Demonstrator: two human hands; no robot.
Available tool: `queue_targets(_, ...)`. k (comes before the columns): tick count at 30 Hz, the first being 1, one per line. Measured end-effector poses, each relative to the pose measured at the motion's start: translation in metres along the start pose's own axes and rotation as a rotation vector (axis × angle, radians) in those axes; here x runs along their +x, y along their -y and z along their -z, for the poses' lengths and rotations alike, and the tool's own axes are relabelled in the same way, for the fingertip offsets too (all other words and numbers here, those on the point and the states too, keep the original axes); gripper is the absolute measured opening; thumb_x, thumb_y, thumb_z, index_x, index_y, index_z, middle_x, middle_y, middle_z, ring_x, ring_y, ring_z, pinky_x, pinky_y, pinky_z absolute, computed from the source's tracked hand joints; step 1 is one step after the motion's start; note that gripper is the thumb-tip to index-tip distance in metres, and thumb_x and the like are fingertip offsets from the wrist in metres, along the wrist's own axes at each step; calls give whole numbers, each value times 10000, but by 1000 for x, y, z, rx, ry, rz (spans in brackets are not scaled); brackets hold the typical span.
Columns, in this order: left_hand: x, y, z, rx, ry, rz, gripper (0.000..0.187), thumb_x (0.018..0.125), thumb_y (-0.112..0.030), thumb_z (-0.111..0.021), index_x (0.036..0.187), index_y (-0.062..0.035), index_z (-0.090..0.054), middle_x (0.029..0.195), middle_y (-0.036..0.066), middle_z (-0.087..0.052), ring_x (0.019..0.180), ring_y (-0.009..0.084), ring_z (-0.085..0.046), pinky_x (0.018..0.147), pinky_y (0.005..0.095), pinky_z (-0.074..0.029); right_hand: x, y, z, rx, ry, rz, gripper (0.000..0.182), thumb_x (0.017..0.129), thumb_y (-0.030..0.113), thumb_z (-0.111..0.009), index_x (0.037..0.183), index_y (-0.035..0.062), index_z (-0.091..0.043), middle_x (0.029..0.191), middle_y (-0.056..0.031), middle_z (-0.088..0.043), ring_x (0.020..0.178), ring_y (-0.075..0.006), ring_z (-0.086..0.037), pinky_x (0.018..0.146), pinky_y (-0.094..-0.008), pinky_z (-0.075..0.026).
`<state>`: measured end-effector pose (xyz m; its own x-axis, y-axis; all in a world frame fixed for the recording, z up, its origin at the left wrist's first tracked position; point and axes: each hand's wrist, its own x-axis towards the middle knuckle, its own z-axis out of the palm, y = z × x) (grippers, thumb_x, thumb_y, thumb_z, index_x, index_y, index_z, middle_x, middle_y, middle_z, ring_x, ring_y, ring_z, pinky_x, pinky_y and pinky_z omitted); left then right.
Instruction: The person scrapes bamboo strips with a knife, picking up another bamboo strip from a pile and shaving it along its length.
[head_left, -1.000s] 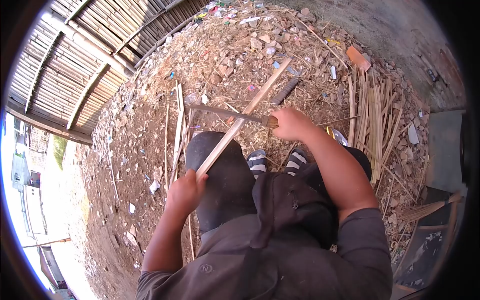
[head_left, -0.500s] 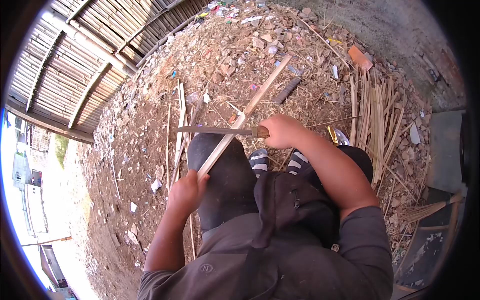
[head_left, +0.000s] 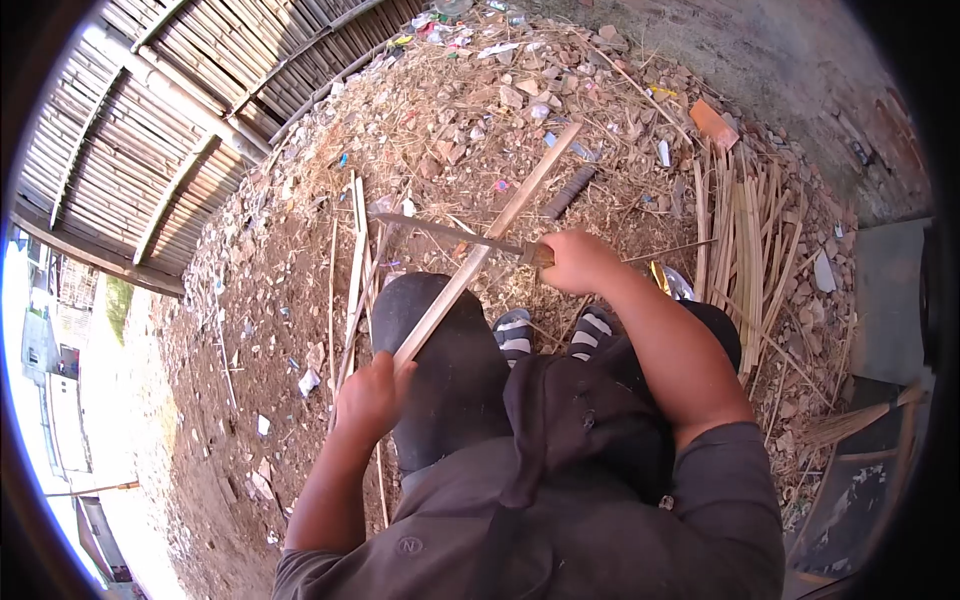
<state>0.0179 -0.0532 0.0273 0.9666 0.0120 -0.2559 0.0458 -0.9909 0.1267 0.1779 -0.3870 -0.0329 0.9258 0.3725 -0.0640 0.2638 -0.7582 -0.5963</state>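
My left hand [head_left: 372, 398] is closed around the near end of a long pale bamboo strip [head_left: 521, 201], which slants up and to the right over my left knee. In my right hand [head_left: 579, 262] is the wooden handle of a machete [head_left: 455, 234]. Its long blade points left and crosses the strip near its middle, with the tip tilted up a little. My fingers wrap fully round the handle.
A pile of split bamboo strips [head_left: 751, 230] lies at the right, below an orange brick [head_left: 713, 124]. More strips [head_left: 358, 262] lie left of my knee. A dark ridged rod [head_left: 571, 192] rests on the littered ground. A bamboo wall [head_left: 215, 95] stands upper left.
The machete has turned so its tip points higher, and my right hand has shifted slightly right. The strip's far end has dipped slightly, while my left hand keeps its hold.
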Motion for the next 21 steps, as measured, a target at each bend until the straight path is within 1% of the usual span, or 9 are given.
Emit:
queue_targets(1, -2, 2, -2, -9, -20, -17, 450, 1035, -467, -512, 963, -24, -530, 778, 282, -665, 772, 499, -666, 699, 601, -510, 2, -4, -6, 167, 51, -35, 204, 741, 205, -706, 908, 95, -668, 817, -179, -702, 853, -408, -695, 772, -516, -543)
queue_targets(3, 0, 4, -5, -29, -75, -55, 421, 1035, -423, -536, 941, -13, -509, 730, 290, -636, 726, 520, -641, 644, 613, -486, 2, -3, -8, 85, -26, 21, 221, 737, 211, -700, 918, 88, -671, 801, -179, -698, 843, -415, -692, 769, -520, -543)
queue_targets(4, 0, 3, -5, -21, -66, -38, 426, 1034, -436, -531, 945, -20, -518, 750, 288, -649, 740, 509, -653, 660, 608, -498, 1, 2, -7, 43, -63, 47, 230, 734, 213, -697, 923, 85, -672, 794, -179, -696, 838, -419, -691, 768, -522, -543)
queue_targets(10, 2, 0, 1, 1, -9, 10, 451, 1032, -468, -514, 946, -26, -539, 806, 291, -679, 788, 491, -679, 708, 595, -523, -10, 45, -2, -356, 55, 275, 233, 737, 227, -711, 938, 115, -679, 758, -144, -695, 800, -384, -701, 743, -517, -541)
queue_targets(11, 2, 3, 2, 0, -7, 13, 454, 1032, -470, -511, 947, -24, -542, 809, 294, -680, 790, 491, -680, 713, 592, -525, -7, 37, 1, -350, -21, 323, 165, 752, 185, -711, 911, 147, -690, 797, -137, -711, 810, -349, -716, 724, -506, -545)
queue_targets(14, 1, 3, 3, 27, 20, 8, 450, 1029, -465, -514, 948, -24, -548, 812, 289, -685, 782, 489, -681, 709, 587, -528, 16, -15, -2, -300, -147, 94, 221, 743, 221, -721, 943, 137, -681, 792, -147, -706, 822, -373, -710, 755, -521, -546)
queue_targets(15, 7, 1, 5, 37, 10, -1, 446, 1028, -462, -517, 948, -24, -550, 811, 286, -686, 778, 488, -681, 704, 586, -529, 14, -7, 1, -353, -102, 53, 217, 748, 208, -717, 946, 124, -687, 826, -153, -713, 841, -380, -710, 765, -514, -551)
queue_targets(18, 3, 3, 0, 49, -26, 7, 439, 1027, -459, -520, 956, -28, -555, 813, 270, -693, 777, 485, -683, 702, 585, -529, 5, 2, 11, -217, -59, 19, 236, 749, 203, -710, 962, 103, -693, 853, -175, -714, 872, -392, -706, 775, -517, -549)
queue_targets(21, 2, 0, 0, 27, -5, 20, 439, 1028, -463, -519, 958, -31, -551, 808, 265, -692, 783, 487, -682, 706, 588, -528, 0, -4, 6, 111, 53, -28, 247, 744, 190, -685, 961, 73, -695, 882, -175, -714, 917, -378, -708, 804, -500, -548)
